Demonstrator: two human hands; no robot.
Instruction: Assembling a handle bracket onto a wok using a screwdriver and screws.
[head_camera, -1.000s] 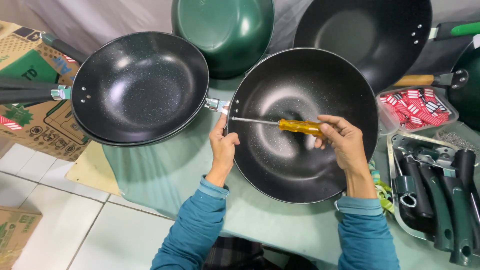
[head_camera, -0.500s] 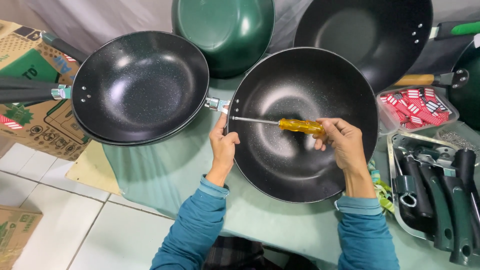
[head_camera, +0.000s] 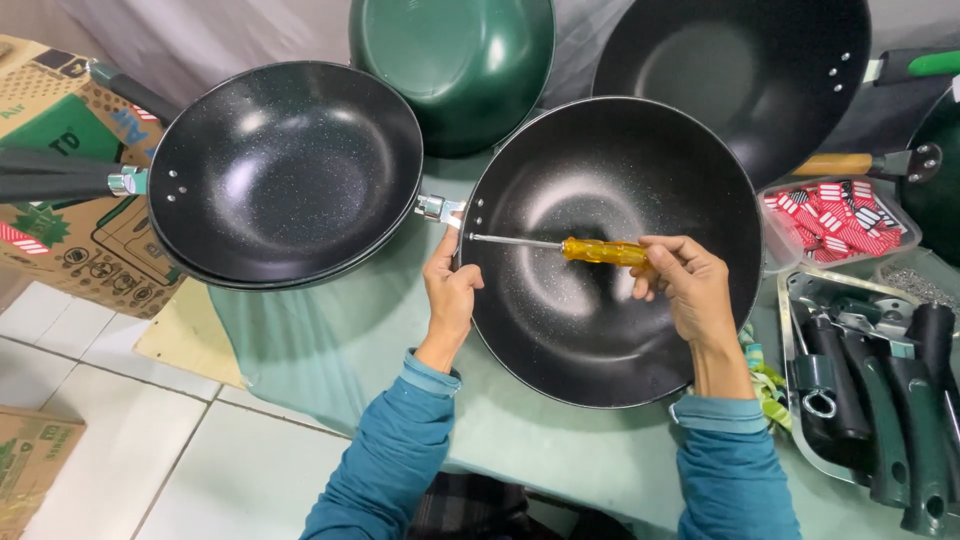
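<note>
A black speckled wok (head_camera: 610, 330) lies in front of me on the pale green table. My left hand (head_camera: 450, 295) grips its left rim, just below a small metal handle bracket (head_camera: 436, 208). My right hand (head_camera: 685, 285) holds a screwdriver (head_camera: 590, 249) with a clear amber handle over the wok's inside. Its thin metal shaft runs left, and the tip sits at the inner wall by the rivets near the bracket.
A second black wok (head_camera: 285, 170) with a dark handle (head_camera: 55, 180) rests at the left on cardboard boxes (head_camera: 60, 235). A green wok (head_camera: 450, 60) and another black wok (head_camera: 740, 70) stand behind. At the right are a tub of red packets (head_camera: 840, 215) and a tray of dark handles (head_camera: 880, 390).
</note>
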